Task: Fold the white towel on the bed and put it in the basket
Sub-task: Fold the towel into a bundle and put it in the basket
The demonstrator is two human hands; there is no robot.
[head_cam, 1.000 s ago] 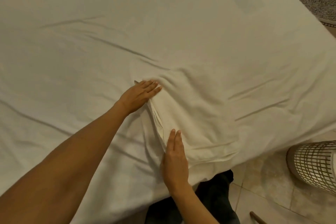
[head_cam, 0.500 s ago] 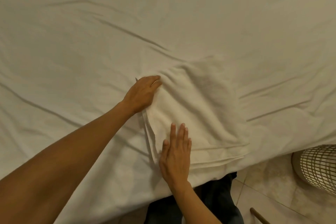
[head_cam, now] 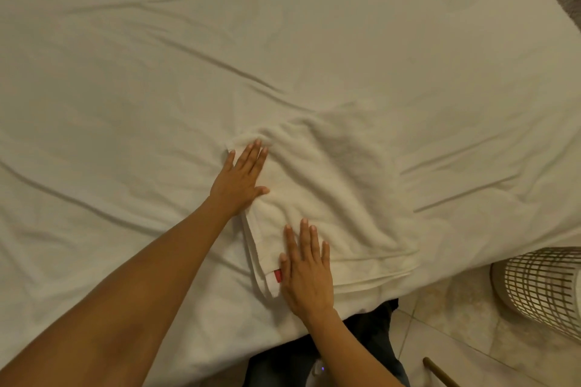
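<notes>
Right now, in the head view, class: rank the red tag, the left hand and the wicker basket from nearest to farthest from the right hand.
1. Red tag: on the towel's near corner, at the right hand's left edge.
2. Left hand: up-left, flat on the towel's far left corner.
3. Wicker basket: on the floor, far right, off the bed.

A single head-worn camera looks steeply down and forward from close above the near edge of the bed (head_cam: 283, 41), which fills most of the wide-angle frame. Tiled floor (head_cam: 440, 317) shows at 5 o'clock, with a wicker basket (head_cam: 540, 286) at 4 o'clock.
</notes>
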